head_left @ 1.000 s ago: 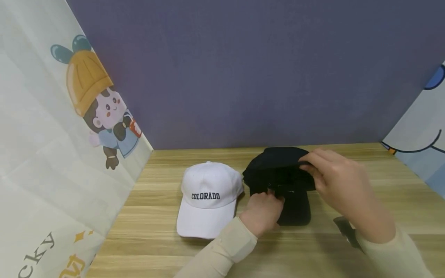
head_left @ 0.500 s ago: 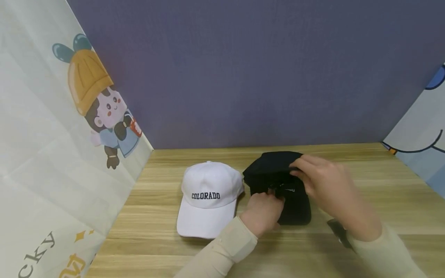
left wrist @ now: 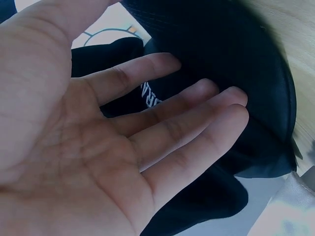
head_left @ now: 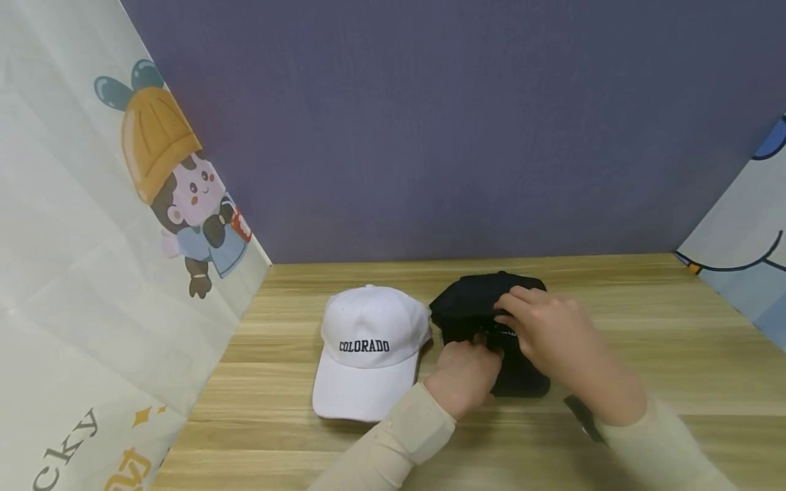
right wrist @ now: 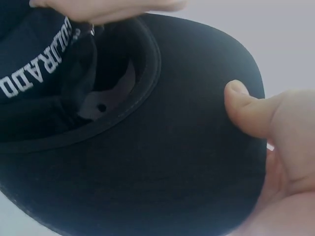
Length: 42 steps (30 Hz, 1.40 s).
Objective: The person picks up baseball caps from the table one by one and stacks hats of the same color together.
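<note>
Two black caps overlap right of the middle in the head view. The lower black cap (head_left: 523,379) lies with its brim toward me, and its white lettering shows in both wrist views. Above it the upper black cap (head_left: 469,296) is tilted, its hollow side facing the lower cap. My right hand (head_left: 552,334) pinches the upper cap's brim (right wrist: 187,123), thumb on the underside. My left hand (head_left: 463,375) reaches in at the lower cap's front with straight, loosely spread fingers (left wrist: 192,147) near the lettering. A white COLORADO cap (head_left: 367,341) sits just left.
The wooden table (head_left: 245,409) runs back to a dark blue-grey wall (head_left: 430,136). A white panel with a cartoon figure (head_left: 184,191) borders the left, another printed panel (head_left: 749,225) the right. A dark device (head_left: 583,417) shows under my right wrist.
My right hand has moved left and slightly down, bringing the upper black cap lower over the other one. My left hand and the white cap have stayed in place.
</note>
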Available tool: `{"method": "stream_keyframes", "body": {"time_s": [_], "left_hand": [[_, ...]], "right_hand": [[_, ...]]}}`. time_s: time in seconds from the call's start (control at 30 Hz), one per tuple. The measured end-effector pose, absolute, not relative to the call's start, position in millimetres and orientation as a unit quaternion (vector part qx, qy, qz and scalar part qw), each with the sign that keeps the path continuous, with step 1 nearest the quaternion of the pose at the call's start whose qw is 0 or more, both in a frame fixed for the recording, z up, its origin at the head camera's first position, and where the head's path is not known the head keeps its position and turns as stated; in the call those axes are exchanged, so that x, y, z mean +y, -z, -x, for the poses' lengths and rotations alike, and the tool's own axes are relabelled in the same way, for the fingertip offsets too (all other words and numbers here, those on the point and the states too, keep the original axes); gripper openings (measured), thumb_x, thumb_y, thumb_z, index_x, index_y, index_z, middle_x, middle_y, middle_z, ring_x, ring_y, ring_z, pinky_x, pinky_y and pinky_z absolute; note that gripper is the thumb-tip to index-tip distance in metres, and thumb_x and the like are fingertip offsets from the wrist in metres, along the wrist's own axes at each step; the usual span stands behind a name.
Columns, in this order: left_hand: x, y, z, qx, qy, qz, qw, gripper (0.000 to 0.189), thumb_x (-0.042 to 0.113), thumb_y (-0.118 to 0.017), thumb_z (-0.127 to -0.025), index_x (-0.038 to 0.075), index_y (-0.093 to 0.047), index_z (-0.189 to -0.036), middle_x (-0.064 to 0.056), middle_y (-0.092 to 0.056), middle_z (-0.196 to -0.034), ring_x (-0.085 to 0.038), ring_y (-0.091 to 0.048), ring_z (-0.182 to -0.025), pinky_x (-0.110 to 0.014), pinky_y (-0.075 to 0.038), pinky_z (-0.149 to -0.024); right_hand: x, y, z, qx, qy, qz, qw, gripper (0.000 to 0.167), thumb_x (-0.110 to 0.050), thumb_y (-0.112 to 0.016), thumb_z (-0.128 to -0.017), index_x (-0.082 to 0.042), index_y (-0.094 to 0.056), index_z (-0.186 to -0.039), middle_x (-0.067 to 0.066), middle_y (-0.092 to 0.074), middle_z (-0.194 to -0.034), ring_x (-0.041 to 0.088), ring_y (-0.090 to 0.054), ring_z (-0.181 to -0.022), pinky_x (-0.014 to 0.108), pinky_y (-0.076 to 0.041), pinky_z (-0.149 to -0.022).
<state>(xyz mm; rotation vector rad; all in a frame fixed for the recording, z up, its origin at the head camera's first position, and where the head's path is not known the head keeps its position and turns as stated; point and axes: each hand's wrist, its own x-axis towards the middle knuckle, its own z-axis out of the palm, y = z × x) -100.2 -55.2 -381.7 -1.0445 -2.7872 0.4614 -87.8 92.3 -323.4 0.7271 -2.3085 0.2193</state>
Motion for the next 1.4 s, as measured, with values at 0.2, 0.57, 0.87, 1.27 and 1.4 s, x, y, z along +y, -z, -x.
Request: {"method": "stream_keyframes", "body": {"time_s": [0.2, 0.57, 0.87, 1.27, 1.4], "left_hand": [[-55, 382, 101, -0.925, -0.158, 0.342, 0.054, 0.061, 0.065, -0.084, -0.072, 0.033, -0.069, -0.122, 0.008, -0.071, -0.113, -0.007, -0.068, -0.086, -0.026, -0.056, -0.062], [-57, 385, 99, -0.917, -0.156, 0.359, 0.082, 0.037, 0.061, -0.084, -0.076, 0.031, -0.07, -0.092, 0.016, -0.065, -0.073, -0.005, -0.061, -0.062, -0.025, -0.055, -0.054], [-57, 383, 100, -0.917, -0.15, 0.359, 0.087, 0.036, 0.059, -0.084, -0.077, 0.029, -0.071, -0.094, 0.015, -0.068, -0.083, -0.007, -0.065, -0.068, -0.027, -0.057, -0.057], [-55, 383, 97, -0.918, -0.152, 0.36, 0.073, 0.018, 0.046, -0.077, -0.089, 0.029, -0.071, -0.092, 0.013, -0.068, -0.08, -0.008, -0.065, -0.066, -0.027, -0.056, -0.057], [-53, 381, 98, -0.923, -0.139, 0.358, 0.02, 0.018, 0.044, -0.074, -0.091, 0.028, -0.07, -0.097, 0.012, -0.068, -0.081, -0.01, -0.065, -0.067, -0.028, -0.056, -0.06]], "right_hand": [[88, 331, 88, -0.907, -0.059, -0.277, 0.311, 0.02, -0.009, -0.086, -0.08, -0.015, -0.069, -0.088, -0.002, -0.065, -0.082, 0.02, -0.067, -0.07, 0.035, -0.05, -0.049], [86, 338, 90, -0.927, -0.044, -0.289, 0.234, 0.022, -0.011, -0.087, -0.081, -0.016, -0.066, -0.086, -0.006, -0.059, -0.079, 0.014, -0.06, -0.065, 0.029, -0.049, -0.053], [91, 340, 92, -0.934, -0.069, -0.295, 0.188, 0.025, -0.006, -0.086, -0.079, -0.016, -0.067, -0.091, -0.005, -0.064, -0.086, 0.014, -0.062, -0.067, 0.03, -0.051, -0.057], [98, 341, 97, -0.939, -0.099, -0.302, 0.13, 0.029, -0.001, -0.085, -0.079, -0.018, -0.067, -0.094, -0.005, -0.065, -0.091, 0.013, -0.064, -0.07, 0.03, -0.053, -0.06], [99, 343, 97, -0.941, -0.103, -0.3, 0.114, 0.028, -0.001, -0.084, -0.08, -0.018, -0.066, -0.094, -0.005, -0.064, -0.092, 0.012, -0.063, -0.07, 0.029, -0.053, -0.06]]}}
